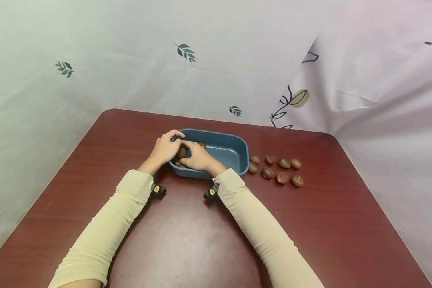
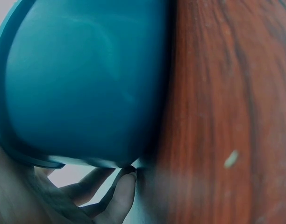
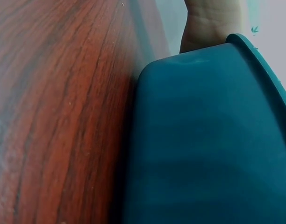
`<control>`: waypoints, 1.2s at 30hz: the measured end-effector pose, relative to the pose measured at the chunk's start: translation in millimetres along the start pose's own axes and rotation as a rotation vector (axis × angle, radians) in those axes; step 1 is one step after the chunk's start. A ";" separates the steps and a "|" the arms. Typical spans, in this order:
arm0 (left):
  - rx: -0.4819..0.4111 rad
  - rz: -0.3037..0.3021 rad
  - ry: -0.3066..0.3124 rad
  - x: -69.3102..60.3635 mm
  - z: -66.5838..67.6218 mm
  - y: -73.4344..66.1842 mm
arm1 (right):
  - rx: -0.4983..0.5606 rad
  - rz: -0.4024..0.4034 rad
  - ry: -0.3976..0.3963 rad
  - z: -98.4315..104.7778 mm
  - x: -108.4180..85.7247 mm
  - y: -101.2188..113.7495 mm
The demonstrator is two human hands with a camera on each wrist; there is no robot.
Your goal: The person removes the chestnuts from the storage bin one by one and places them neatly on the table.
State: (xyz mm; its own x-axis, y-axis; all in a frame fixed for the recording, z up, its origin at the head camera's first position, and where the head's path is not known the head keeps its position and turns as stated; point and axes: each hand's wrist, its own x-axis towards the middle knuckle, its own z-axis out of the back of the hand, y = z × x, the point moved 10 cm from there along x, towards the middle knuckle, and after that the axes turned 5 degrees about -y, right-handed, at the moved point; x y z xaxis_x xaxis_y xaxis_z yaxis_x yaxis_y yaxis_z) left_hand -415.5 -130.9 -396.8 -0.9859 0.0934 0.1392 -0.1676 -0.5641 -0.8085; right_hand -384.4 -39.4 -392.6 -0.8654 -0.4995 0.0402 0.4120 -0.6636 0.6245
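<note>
A blue rectangular container (image 1: 228, 157) stands on the table, with several brown, nut-like pieces (image 1: 181, 153) at its left end. My left hand (image 1: 164, 149) grips that end; in the left wrist view its fingers (image 2: 120, 198) curl along the outside of the container (image 2: 82, 84). Reaching over the near rim, my right hand (image 1: 200, 158) has its thumb and fingers curved round a brown piece inside, its fingertips close to the left hand's. The right wrist view shows the container's outer wall (image 3: 203, 135) and part of a hand (image 3: 212, 23) behind it; the grasp is hidden there.
Several more brown pieces (image 1: 282, 178) lie in two rough rows on the table right of the container, the nearest close to its wall. The dark red table (image 1: 158, 248) ends at pale cloth with leaf prints (image 1: 216, 80) behind and at the sides.
</note>
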 end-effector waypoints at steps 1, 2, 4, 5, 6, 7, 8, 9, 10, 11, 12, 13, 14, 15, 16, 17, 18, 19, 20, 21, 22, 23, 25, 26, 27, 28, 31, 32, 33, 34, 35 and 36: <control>0.000 0.001 0.000 -0.1 0.3 0.1 | -0.004 -0.011 0.006 -0.6 0.4 -1.1; 0.002 0.002 0.002 0.1 0.4 0.5 | -0.007 -0.013 0.011 -1.0 0.6 -1.2; 0.006 0.005 0.003 0.5 0.3 0.9 | 0.001 -0.019 0.023 -1.9 0.2 -1.8; 0.007 0.006 0.002 0.8 0.1 0.8 | 0.005 -0.025 0.028 -2.3 -0.3 -2.2; 0.009 0.006 0.000 1.1 0.3 0.9 | 0.009 -0.026 0.032 -2.8 -0.5 -2.3; 0.009 0.006 -0.003 1.4 0.3 0.9 | 0.015 -0.026 0.035 -3.0 -1.0 -2.1; 0.010 0.006 -0.005 1.8 0.3 1.1 | 0.025 -0.021 0.034 -2.9 -1.4 -1.3; 0.011 0.005 -0.010 2.0 0.5 1.0 | 0.036 -0.021 0.033 -2.9 -1.6 -1.2; 0.011 0.004 -0.011 2.1 0.5 0.9 | 0.043 -0.025 0.033 -2.9 -1.9 -1.3; 0.010 0.005 -0.014 2.2 0.8 1.0 | 0.051 -0.026 0.032 -2.7 -2.3 -1.1; 0.010 0.005 -0.015 2.4 1.0 1.0 | 0.056 -0.021 0.027 -2.3 -2.2 -0.5; 0.009 0.007 -0.020 2.2 1.4 1.0 | 0.065 -0.011 0.026 -1.9 -2.5 1.1; 0.010 0.006 -0.020 2.1 1.5 0.9 | 0.073 0.006 0.024 -1.7 -2.6 3.0; 0.009 0.007 -0.023 1.9 1.9 1.0 | 0.075 0.029 0.024 -1.8 -2.6 5.2; 0.009 0.009 -0.025 1.6 2.1 1.0 | 0.078 0.052 0.024 -1.8 -2.8 7.6; 0.007 0.011 -0.028 1.4 2.4 1.1 | 0.078 0.075 0.022 -1.7 -2.9 9.9; 0.008 0.009 -0.027 1.1 2.4 1.0 | 0.078 0.095 0.019 -1.5 -3.1 11.9; 0.007 0.009 -0.028 0.7 2.6 0.9 | 0.076 0.112 0.019 -1.3 -3.5 13.8; 0.006 0.006 -0.025 0.6 2.6 0.8 | 0.073 0.124 0.015 -1.2 -3.5 14.6; 0.004 0.007 -0.027 0.4 2.8 1.0 | 0.068 0.131 0.013 -0.9 -3.6 15.3; 0.002 0.008 -0.025 0.5 2.5 1.2 | 0.070 0.129 0.012 -0.8 -3.6 14.9; 0.002 0.005 -0.024 0.6 2.4 1.1 | 0.070 0.127 0.011 -1.0 -3.5 14.3; 0.001 0.003 -0.023 1.2 2.3 1.0 | 0.068 0.122 0.011 -1.3 -3.1 13.3; 0.001 0.004 -0.023 1.4 2.1 1.1 | 0.067 0.121 0.013 -1.6 -2.9 12.8; 0.001 0.004 -0.023 1.6 2.0 1.1 | 0.066 0.122 0.014 -1.7 -2.8 12.8; 0.002 0.005 -0.023 1.7 1.9 1.0 | 0.066 0.121 0.016 -2.1 -2.6 12.5; 0.005 0.010 -0.025 2.1 1.9 1.4 | 0.037 0.140 0.017 -1.9 -2.9 14.5; 0.007 0.011 -0.027 2.1 2.1 1.3 | 0.020 0.152 0.020 -2.0 -3.0 15.9; 0.008 0.012 -0.026 2.1 1.9 1.3 | 0.004 0.161 0.023 -2.3 -3.1 16.8; 0.009 0.013 -0.026 2.0 1.8 1.4 | -0.014 0.168 0.028 -3.0 -3.0 17.3; 0.011 0.015 -0.028 1.9 1.9 1.4 | -0.030 0.172 0.032 -3.4 -3.2 17.8; 0.011 0.017 -0.028 1.6 2.0 1.2 | -0.046 0.176 0.034 -3.8 -3.3 18.1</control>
State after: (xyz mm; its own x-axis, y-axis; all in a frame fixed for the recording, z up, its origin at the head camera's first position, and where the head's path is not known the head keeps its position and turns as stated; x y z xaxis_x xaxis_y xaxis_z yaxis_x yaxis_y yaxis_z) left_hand -417.4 -133.0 -396.4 -0.9881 0.0602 0.1416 -0.1503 -0.5747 -0.8045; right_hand -373.1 -51.9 -384.4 -0.7690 -0.6282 0.1182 0.5693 -0.5890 0.5735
